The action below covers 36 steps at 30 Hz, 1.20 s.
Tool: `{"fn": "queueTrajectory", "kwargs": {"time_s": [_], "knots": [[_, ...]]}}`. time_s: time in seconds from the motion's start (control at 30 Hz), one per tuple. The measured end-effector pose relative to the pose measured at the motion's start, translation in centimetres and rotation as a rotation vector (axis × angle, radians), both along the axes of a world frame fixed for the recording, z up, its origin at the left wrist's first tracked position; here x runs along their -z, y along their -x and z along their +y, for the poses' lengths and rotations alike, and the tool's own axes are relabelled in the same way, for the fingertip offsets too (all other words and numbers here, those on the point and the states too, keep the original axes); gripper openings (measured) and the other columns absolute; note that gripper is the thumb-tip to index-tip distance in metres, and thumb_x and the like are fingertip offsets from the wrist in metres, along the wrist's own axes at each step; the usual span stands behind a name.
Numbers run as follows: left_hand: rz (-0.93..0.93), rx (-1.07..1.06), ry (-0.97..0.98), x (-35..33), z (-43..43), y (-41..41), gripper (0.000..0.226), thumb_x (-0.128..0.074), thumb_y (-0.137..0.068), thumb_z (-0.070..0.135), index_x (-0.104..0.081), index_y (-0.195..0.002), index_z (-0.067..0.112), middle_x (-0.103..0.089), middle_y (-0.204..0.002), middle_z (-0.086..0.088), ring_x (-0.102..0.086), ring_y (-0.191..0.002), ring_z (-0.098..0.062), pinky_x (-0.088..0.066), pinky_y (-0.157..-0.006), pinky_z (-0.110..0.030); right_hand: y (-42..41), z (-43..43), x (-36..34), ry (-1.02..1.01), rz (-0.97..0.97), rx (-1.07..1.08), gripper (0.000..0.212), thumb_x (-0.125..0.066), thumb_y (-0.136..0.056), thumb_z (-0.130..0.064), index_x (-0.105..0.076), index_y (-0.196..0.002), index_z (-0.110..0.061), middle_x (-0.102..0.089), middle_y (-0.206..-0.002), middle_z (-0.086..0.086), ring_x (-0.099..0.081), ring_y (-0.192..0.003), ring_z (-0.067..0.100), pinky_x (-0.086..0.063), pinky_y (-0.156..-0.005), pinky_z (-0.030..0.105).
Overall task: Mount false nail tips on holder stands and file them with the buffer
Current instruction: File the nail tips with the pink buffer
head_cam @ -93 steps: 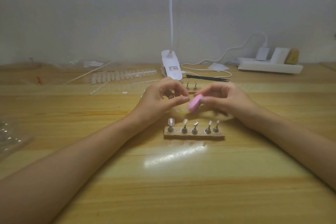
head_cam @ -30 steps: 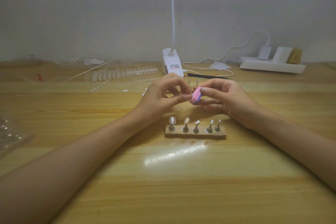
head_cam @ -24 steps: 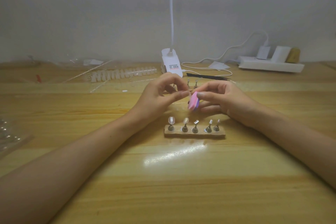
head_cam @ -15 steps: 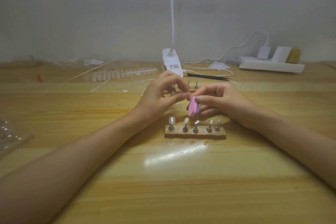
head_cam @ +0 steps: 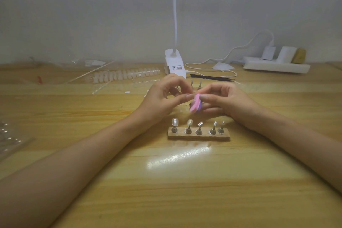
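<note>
- The right hand pinches the pink and purple buffer between thumb and fingertips, its other fingers curled under it
- The buffer is held above the table, tilted on edge, just behind the row of holder stands and between the two hands
- The left hand is curled, with thumb and forefinger drawn together right at the buffer's upper end; the spot is blurred, so I cannot tell whether they nip anything or what it is
- Five holder stands sit in a line on a wooden base near the middle of the table, in front of both hands and touched by neither
- Each stand carries one of the nail tips; the two on the left are broader and clear, the three to the right are smaller and tilted
- Two more stands show just behind the hands
- Further back on the left lies a strip of spare tips, with clear plastic wrapping at the left edge
- A white clip lamp stands at the back by the wall, black tweezers lie to its right, and a white power strip sits at the far right with plugs in it
</note>
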<state>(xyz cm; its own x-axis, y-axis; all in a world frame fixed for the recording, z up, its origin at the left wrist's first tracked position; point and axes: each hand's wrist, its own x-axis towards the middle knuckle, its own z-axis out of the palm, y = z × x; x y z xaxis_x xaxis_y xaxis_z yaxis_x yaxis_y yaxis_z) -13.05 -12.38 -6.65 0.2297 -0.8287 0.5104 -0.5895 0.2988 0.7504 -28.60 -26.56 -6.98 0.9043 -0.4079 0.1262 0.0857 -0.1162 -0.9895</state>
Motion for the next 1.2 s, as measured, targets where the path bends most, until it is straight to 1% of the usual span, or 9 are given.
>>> {"fn": "queueTrajectory", "kwargs": {"time_s": [0.07,0.37,0.43,0.57,0.73,0.87,1.0,1.13,1.2], "knots": [[0.002,0.003,-0.003,0.03,-0.02,-0.01,0.008,-0.07,-0.086,0.003,-0.065,-0.084,0.01,-0.06,-0.089,-0.005,-0.055,-0.082,-0.006,-0.044,-0.076,-0.017,-0.01,-0.26,0.08,-0.057,-0.051,0.074,0.022,-0.071,-0.082,-0.023,-0.072,-0.1,-0.01,-0.076,-0.099,0.013,-0.075,-0.092,0.027,-0.06,-0.074,0.027],[-0.004,0.003,0.01,0.07,-0.04,-0.06,0.011,-0.07,-0.086,0.002,-0.066,-0.085,0.011,-0.059,-0.089,-0.008,-0.054,-0.08,-0.003,-0.042,-0.074,-0.013,0.12,-0.55,0.18,-0.027,-0.02,0.022,0.02,-0.071,-0.082,-0.017,-0.07,-0.101,-0.01,-0.076,-0.102,0.016,-0.075,-0.092,0.027,-0.062,-0.08,0.037],[-0.001,-0.005,0.011,0.04,-0.01,-0.07,0.011,-0.07,-0.086,0.001,-0.065,-0.084,0.011,-0.058,-0.088,-0.003,-0.053,-0.078,0.001,-0.04,-0.073,-0.011,0.07,-0.26,0.25,0.04,0.027,-0.042,0.016,-0.072,-0.083,-0.019,-0.073,-0.098,-0.015,-0.076,-0.102,0.014,-0.075,-0.093,0.027,-0.062,-0.076,0.033],[0.006,0.011,-0.006,0.06,-0.02,0.03,0.01,-0.071,-0.085,0.002,-0.066,-0.085,0.011,-0.059,-0.089,-0.005,-0.053,-0.077,0.0,-0.042,-0.074,-0.012,0.01,-0.69,0.21,-0.088,-0.066,0.051,0.023,-0.068,-0.083,-0.018,-0.067,-0.103,-0.007,-0.076,-0.099,0.016,-0.075,-0.092,0.026,-0.062,-0.076,0.034],[0.029,0.025,-0.011,0.08,0.07,0.02,0.009,-0.071,-0.086,0.006,-0.066,-0.085,0.013,-0.06,-0.09,-0.002,-0.056,-0.081,-0.008,-0.046,-0.076,-0.017,0.06,-0.66,0.03,-0.061,-0.04,0.015,0.022,-0.068,-0.083,-0.018,-0.067,-0.103,-0.008,-0.076,-0.098,0.015,-0.075,-0.091,0.026,-0.061,-0.077,0.032],[0.014,-0.001,0.008,0.09,-0.03,-0.12,0.011,-0.071,-0.086,0.004,-0.066,-0.083,0.014,-0.06,-0.088,-0.002,-0.055,-0.078,-0.004,-0.043,-0.074,-0.015,0.12,-0.24,0.22,0.071,0.027,-0.056,0.012,-0.071,-0.084,-0.021,-0.073,-0.096,-0.02,-0.076,-0.102,0.013,-0.075,-0.095,0.028,-0.062,-0.081,0.036],[-0.001,0.009,0.006,0.1,-0.06,-0.03,0.012,-0.072,-0.085,0.006,-0.066,-0.084,0.016,-0.061,-0.09,-0.012,-0.055,-0.08,-0.005,-0.042,-0.074,-0.014,0.06,-0.57,0.12,-0.064,-0.05,0.04,0.024,-0.069,-0.082,-0.018,-0.067,-0.103,-0.008,-0.076,-0.099,0.015,-0.075,-0.092,0.026,-0.062,-0.078,0.034],[-0.007,-0.009,0.014,0.12,-0.04,-0.18,0.012,-0.071,-0.085,0.003,-0.066,-0.084,0.014,-0.058,-0.087,-0.001,-0.053,-0.077,0.002,-0.04,-0.072,-0.011,0.02,-0.22,0.32,0.08,0.036,-0.059,0.018,-0.071,-0.085,-0.016,-0.069,-0.101,-0.01,-0.076,-0.1,0.013,-0.075,-0.092,0.027,-0.062,-0.077,0.032],[-0.006,-0.001,0.004,0.1,-0.04,-0.13,0.011,-0.072,-0.085,0.003,-0.066,-0.084,0.013,-0.058,-0.087,-0.002,-0.053,-0.076,0.002,-0.04,-0.072,-0.011,0.0,-0.31,0.21,-0.026,-0.031,0.019,0.021,-0.068,-0.084,-0.017,-0.067,-0.104,-0.008,-0.077,-0.099,0.015,-0.075,-0.091,0.026,-0.062,-0.075,0.032]]}}
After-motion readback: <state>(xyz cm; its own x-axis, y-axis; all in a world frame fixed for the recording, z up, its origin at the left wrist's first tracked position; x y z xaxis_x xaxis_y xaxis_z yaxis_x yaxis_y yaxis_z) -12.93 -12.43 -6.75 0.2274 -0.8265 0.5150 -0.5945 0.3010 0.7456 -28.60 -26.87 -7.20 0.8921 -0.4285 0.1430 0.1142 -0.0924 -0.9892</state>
